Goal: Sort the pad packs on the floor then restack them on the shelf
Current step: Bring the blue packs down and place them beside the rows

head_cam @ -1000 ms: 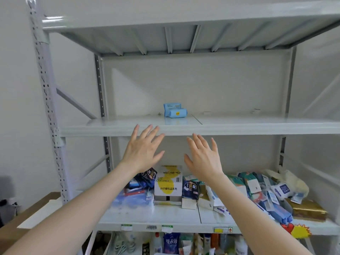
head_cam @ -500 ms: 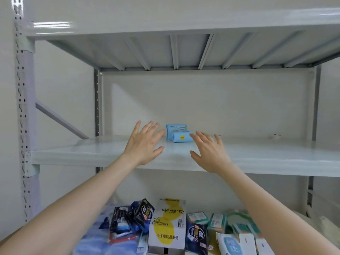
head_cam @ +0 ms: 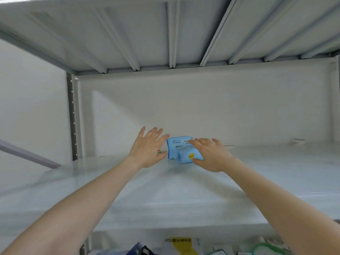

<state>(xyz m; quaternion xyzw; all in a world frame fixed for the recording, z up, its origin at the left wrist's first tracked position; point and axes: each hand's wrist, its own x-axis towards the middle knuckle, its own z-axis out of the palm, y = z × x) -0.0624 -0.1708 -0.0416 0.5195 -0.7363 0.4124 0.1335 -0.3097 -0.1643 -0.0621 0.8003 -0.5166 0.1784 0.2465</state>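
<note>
Right, I have both hands out over the shelf, fingers straight and spread, gripping nothing. The left hand hovers just beside the left side of the blue pad packs. The right hand is at their right, fingertips across their top (touching or not, I cannot tell). The packs lie toward the shelf's back edge, near its middle.
</note>
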